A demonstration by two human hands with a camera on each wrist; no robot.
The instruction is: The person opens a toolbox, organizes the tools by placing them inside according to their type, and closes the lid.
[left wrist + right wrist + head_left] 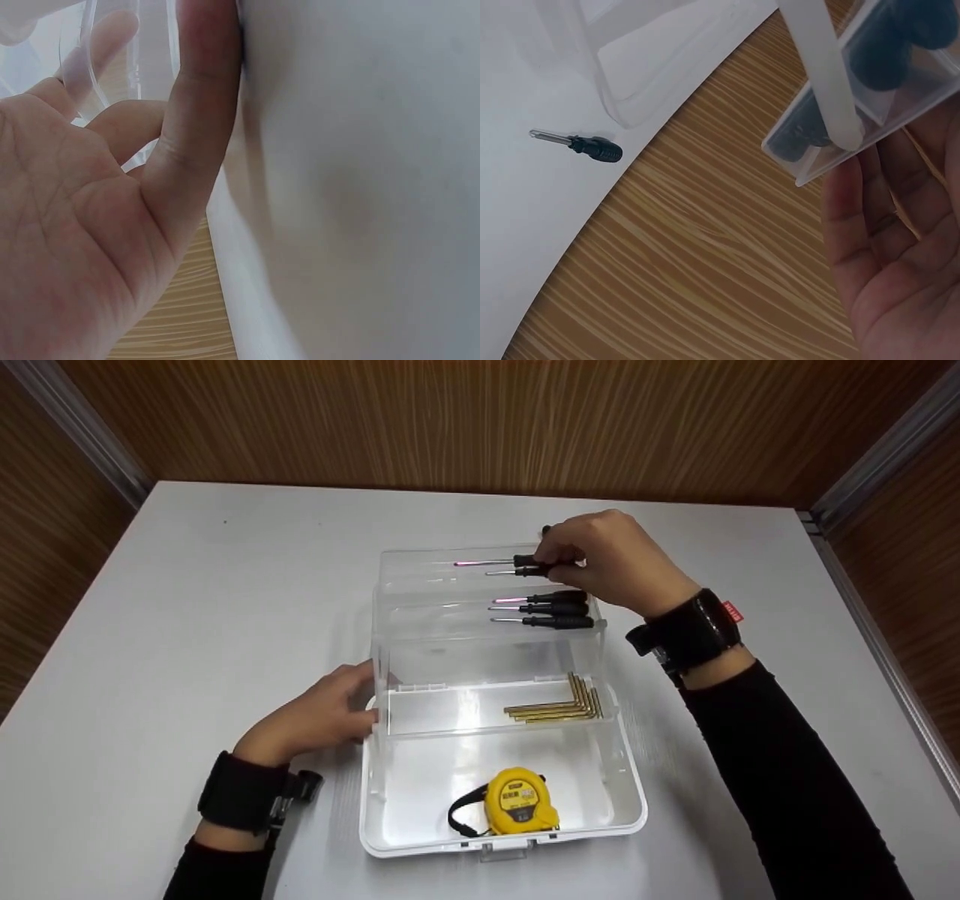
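A: Report hand positions.

B: The right hand (611, 559) is in the upper centre of the head view, over the top tray (480, 577) of the clear toolbox (499, 697). Its fingers are curled around the black handle of a small screwdriver (499, 562), whose shaft points toward the left of the frame. A second screwdriver lies just beside it in the same tray.

A: And the left hand?

B: The left hand (319, 720) is at the left wall of the toolbox, lower left of centre. Its fingers are relaxed and rest against the plastic; the left wrist view shows a straight finger (199, 112) lying flat along the wall, holding nothing.

A: Other contents?

B: Three more screwdrivers (547, 609) lie in the tray below. A set of gold hex keys (559, 705) sits in the middle tray, right of centre. A yellow tape measure (517, 802) lies in the bottom compartment. One loose screwdriver (581, 145) lies on the white counter (210, 607), upper left in the right wrist view.

A: Hazards?

B: Judgement only. The trays stand fanned out on hinges, so downward pressure from the right hand could tip them or shift the box if the left hand's bracing slackens. A loose pinch on the thin handle could drop the screwdriver into a lower tray.
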